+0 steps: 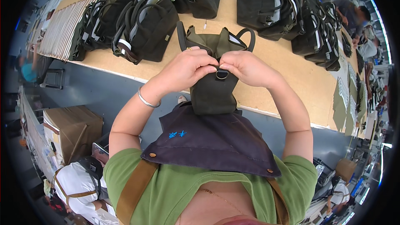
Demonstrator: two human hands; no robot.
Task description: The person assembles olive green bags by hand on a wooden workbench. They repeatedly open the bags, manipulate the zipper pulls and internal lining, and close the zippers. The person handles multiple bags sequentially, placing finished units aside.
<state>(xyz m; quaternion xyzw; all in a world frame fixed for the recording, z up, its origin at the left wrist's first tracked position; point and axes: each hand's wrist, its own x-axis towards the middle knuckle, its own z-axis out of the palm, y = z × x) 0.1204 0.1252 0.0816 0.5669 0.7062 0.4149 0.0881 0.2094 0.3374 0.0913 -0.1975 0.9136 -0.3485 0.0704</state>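
In front of me a dark olive handbag (213, 93) stands end-on at the table's near edge, its zipped top gaping and a handle up on each side. My left hand (192, 68) pinches the bag's upper rim from the left, thumb and fingers pressed together. From the right, my right hand (246, 67) pinches the same rim, its fingertips meeting the left ones. Just under the fingertips hangs a metal D-ring (221, 74) on a short dark tab. What lies between the fingertips is hidden.
Several finished-looking dark handbags (152, 27) stand on the wooden table (271, 79) at the left, with more bags (260, 8) at the right. Striped flat pieces (62, 29) lie far left. A brown-covered box (75, 127) stands lower left. People (79, 183) work nearby.
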